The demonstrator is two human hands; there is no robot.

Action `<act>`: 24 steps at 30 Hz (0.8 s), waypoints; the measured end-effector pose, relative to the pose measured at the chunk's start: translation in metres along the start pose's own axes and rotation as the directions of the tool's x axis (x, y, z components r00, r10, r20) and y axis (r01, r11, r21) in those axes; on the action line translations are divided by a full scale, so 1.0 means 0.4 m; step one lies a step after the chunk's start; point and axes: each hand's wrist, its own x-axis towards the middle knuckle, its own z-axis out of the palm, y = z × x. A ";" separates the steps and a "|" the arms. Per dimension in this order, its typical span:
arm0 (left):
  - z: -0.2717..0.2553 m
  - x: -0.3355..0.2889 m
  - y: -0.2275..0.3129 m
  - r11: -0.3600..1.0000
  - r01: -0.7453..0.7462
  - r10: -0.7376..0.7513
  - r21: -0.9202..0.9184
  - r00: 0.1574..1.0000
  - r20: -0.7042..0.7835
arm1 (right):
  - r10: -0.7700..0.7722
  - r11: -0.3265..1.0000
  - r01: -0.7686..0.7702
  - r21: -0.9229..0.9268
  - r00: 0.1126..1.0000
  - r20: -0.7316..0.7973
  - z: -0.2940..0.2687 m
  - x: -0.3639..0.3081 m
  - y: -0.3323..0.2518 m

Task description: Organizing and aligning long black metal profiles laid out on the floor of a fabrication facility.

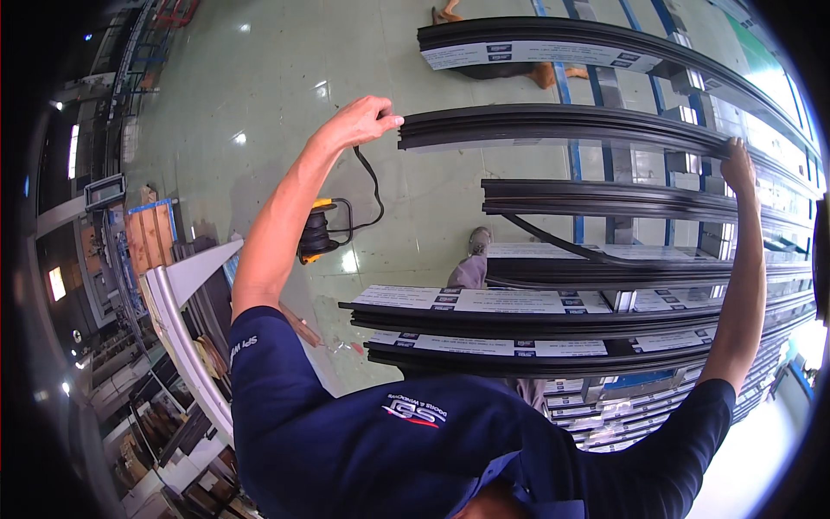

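A long black frame profile (562, 124) lies across the blue rack, its left end reaching out over the floor. At that end is my left hand (356, 122), fingers curled in and thumb tip against the profile's end; what they pinch, if anything, is hidden. My right hand (739, 166) grips the same profile farther right, fingertips on its near edge. Nearer to me, a second black profile (596, 197) has a loose black strip (553, 238) sagging beneath it. Beyond the held one rests another black profile (553, 33) with a white printed film.
Film-covered profiles (484, 299) lie on the rack close to my body, several more stacked below. Blue rack bars (563, 91) run under them. On the floor at left sits a cable reel (318, 232) with a black cable. Part of another person's limb (543, 75) shows behind the far profile.
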 end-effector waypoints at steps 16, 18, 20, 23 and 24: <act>0.197 0.257 0.630 0.634 -0.671 0.701 0.386 0.708 0.079 | 0.183 0.976 -0.198 0.091 0.972 0.147 -0.134 -0.006 -0.149; 0.152 0.260 0.709 0.588 -0.647 0.606 0.485 0.750 0.265 | 0.215 0.969 -0.229 0.088 0.966 0.147 -0.129 -0.018 -0.131; 0.184 0.302 0.732 0.571 -0.718 0.724 0.398 0.669 0.167 | 0.234 0.968 -0.243 0.066 0.965 0.118 -0.112 -0.026 -0.125; 0.214 0.340 0.763 0.504 -0.788 0.839 0.352 0.544 0.019 | 0.209 0.971 -0.221 0.096 0.971 0.117 -0.127 -0.005 -0.156; 0.221 0.344 0.781 0.514 -0.765 0.805 0.388 0.586 0.091 | 0.208 0.974 -0.215 0.075 0.974 0.093 -0.123 -0.008 -0.153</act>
